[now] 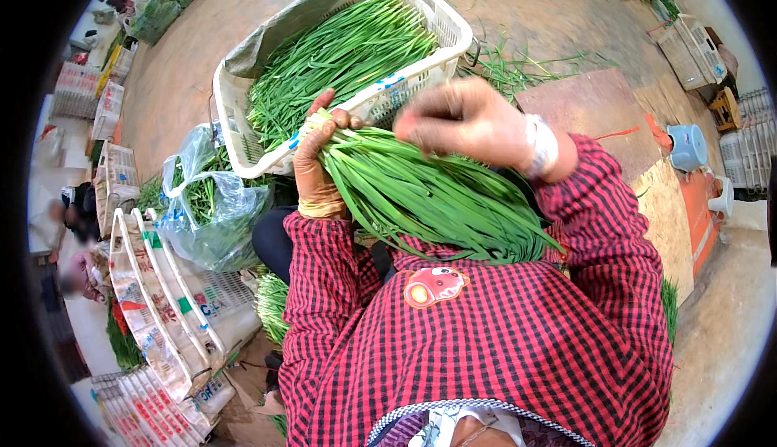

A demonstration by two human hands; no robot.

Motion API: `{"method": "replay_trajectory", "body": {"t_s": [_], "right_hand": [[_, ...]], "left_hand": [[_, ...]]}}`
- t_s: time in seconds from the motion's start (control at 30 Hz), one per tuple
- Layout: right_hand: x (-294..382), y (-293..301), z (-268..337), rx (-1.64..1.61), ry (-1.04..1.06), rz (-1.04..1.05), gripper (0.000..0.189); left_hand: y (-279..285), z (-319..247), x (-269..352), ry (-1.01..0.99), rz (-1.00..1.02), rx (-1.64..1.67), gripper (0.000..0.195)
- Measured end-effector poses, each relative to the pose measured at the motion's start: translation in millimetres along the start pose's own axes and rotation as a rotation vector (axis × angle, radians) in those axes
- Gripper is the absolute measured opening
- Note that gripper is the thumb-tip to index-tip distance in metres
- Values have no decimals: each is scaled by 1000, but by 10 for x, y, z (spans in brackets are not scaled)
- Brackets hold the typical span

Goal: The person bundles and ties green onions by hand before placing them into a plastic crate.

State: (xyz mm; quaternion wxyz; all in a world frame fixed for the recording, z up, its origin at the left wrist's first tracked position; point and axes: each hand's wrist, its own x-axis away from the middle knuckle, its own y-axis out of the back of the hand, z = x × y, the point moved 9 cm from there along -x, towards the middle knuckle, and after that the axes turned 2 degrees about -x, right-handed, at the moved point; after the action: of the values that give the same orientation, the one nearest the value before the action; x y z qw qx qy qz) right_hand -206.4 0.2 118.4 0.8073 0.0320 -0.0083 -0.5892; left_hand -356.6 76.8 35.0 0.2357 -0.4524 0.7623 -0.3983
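Note:
My left hand [322,162], in a thin stained glove, is closed around the pale stem ends of a bunch of green leafy stalks, likely Chinese chives [443,198]. The leaves spread to the right over my lap. Above the bunch is my right hand [467,125], blurred, with curled fingers and a white band at the wrist; whether it holds anything is unclear. Just beyond my hands stands a white plastic crate [452,52], lined with a grey-green sheet and holding many more green stalks [346,58].
A clear plastic bag of greens [209,216] stands at the left, near stacked white crates [170,301]. Loose stalks [516,71] lie beside a brown board [576,113] at the right. A blue stool [688,146] is farther right. Other people are at the far left.

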Motion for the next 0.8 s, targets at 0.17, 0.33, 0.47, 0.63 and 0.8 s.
{"method": "replay_trajectory", "body": {"t_s": [0.17,0.33,0.47,0.63,0.8], "right_hand": [[329,-72,-335,526,82,142,24],[213,-100,-356,323,-58,12,25],[56,-309,-94,634,223,-131,25],[-105,-353,-68,434,171,-188,29],[-269,-395,-223,240,55,-157,22]], "left_hand": [[22,-450,-11,-186,36,-15,53],[-120,-863,31,-306,70,-151,51],[-212,-965,36,-318,48,-193,53],[-259,-965,77,-315,-13,-201,49],[-317,-987,113,-366,12,-307,52]]}}
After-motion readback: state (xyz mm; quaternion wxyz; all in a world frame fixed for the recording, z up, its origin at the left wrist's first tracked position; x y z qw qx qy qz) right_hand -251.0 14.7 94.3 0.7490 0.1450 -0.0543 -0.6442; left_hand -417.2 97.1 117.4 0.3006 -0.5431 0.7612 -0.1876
